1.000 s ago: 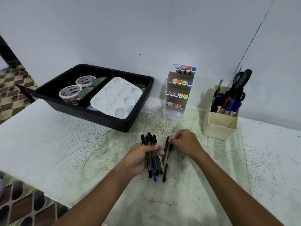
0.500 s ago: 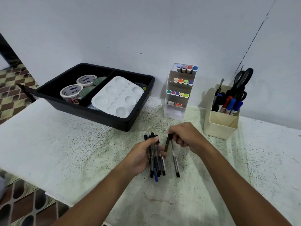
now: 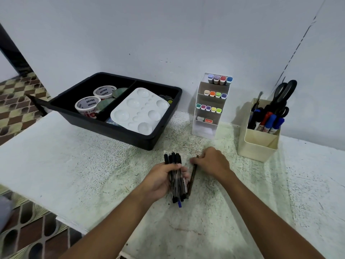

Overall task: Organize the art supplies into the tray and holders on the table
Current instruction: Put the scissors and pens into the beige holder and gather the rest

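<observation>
Head view: a bundle of pens (image 3: 176, 179) is gripped in the left hand (image 3: 160, 179), fingers curled round the barrels, held just above the middle of the table (image 3: 74, 165), toward its near edge. One more dark pen (image 3: 192, 179) is pinched at its upper end by the right hand (image 3: 211, 162), fingers curled on it, its barrel lying just beside the bundle. The two hands are close together, almost touching.

Risk now: the bundle is thick and the grip looks loose at the lower ends, where tips stick out unevenly, a blue one lowest. If the extra pen is pushed in carelessly, others could be levered out and sent rolling toward the near edge.

Further out, the cream holder (image 3: 259, 144) near the back right is already crowded with markers (image 3: 268, 122) and scissors (image 3: 283, 94); a whole fistful dropped there could jam or tip it. The tiered marker stand (image 3: 211, 109) is just left of it, light-looking, easily knocked by a passing wrist. The black tray (image 3: 130, 137) with tape rolls (image 3: 87, 106) and a white palette (image 3: 140, 111) sits at the back left.
</observation>
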`<state>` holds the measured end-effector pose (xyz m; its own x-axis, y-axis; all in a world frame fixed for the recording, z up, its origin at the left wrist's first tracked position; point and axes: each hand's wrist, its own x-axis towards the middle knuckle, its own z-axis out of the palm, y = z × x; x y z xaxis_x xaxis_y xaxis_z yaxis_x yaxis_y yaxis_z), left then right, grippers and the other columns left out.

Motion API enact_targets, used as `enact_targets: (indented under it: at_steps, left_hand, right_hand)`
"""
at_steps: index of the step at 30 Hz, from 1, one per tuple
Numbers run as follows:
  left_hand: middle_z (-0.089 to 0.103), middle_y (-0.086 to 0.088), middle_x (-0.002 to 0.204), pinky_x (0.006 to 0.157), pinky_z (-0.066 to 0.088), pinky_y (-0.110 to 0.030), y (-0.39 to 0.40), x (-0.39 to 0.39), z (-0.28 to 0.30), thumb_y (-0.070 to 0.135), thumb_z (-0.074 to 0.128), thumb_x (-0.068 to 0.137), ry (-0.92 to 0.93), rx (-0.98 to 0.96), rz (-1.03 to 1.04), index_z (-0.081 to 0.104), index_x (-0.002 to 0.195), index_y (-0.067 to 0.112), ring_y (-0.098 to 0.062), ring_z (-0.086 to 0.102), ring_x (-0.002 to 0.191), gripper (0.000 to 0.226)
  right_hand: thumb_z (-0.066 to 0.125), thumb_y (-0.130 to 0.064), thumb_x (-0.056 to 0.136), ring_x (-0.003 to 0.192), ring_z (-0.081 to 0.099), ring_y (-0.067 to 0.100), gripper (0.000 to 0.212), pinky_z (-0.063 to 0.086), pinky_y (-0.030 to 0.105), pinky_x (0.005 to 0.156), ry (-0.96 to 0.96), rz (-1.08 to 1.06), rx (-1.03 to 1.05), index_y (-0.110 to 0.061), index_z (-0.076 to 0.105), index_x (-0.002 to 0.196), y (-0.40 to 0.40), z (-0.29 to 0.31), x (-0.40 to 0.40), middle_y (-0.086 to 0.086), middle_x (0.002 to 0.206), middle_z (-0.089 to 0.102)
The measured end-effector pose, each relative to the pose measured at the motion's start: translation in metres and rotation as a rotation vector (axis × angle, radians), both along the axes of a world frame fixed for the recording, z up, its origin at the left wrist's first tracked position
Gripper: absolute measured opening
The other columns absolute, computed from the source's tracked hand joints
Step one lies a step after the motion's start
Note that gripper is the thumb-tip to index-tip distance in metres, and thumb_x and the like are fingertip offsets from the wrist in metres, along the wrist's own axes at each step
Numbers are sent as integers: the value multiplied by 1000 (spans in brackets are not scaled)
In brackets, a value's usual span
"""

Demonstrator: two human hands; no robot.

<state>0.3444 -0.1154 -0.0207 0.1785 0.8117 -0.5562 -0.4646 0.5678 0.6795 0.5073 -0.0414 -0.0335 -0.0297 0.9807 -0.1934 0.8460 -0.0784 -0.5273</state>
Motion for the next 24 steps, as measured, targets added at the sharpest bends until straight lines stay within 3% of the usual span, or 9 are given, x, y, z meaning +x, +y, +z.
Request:
enact_targets:
  at_steps: [3,7,11,15,19,24]
  left_hand:
    - [65,-21,82,58,57,-30,1,0,0,8,52,95,19,-10,-10,60,106,-13,-25,68,69,25]
    - [66,-19,85,61,58,-31,6,3,-1,13,52,95,18,-37,-7,61,106,-11,-25,68,71,28]
    - [69,-18,83,61,57,-32,12,6,0,16,50,96,24,-50,2,63,106,-12,-24,69,71,32]
    - [69,-19,84,67,57,-35,17,9,0,17,50,96,28,-54,15,63,103,-12,-25,69,73,32]
    - [69,-18,84,73,56,-36,17,10,-3,17,49,97,26,-47,13,65,95,-10,-25,68,72,31]
    - [71,-17,90,76,55,-37,19,19,-4,20,59,90,94,-3,-38,67,101,-7,-25,70,77,30]
  right_hand:
    - [69,-33,83,54,49,19,34,38,26,55,-38,34,-36,-16,49,61,3,-1,-3,0,56,48]
    - [62,-22,84,51,38,17,35,34,28,57,148,-1,-35,-17,41,57,9,4,8,-1,53,38]
    - [68,-47,83,65,54,17,34,38,26,58,-107,47,-4,-17,52,78,4,5,8,-1,71,57]
    - [63,-33,88,71,58,19,21,40,27,59,-173,80,-31,-14,55,86,6,2,3,0,74,56]
    - [62,-18,84,52,45,18,25,33,25,52,168,56,-121,-11,51,64,12,7,15,5,58,46]
    - [67,-11,88,46,51,13,15,34,21,42,773,-10,-318,-2,63,78,5,37,33,7,59,57]
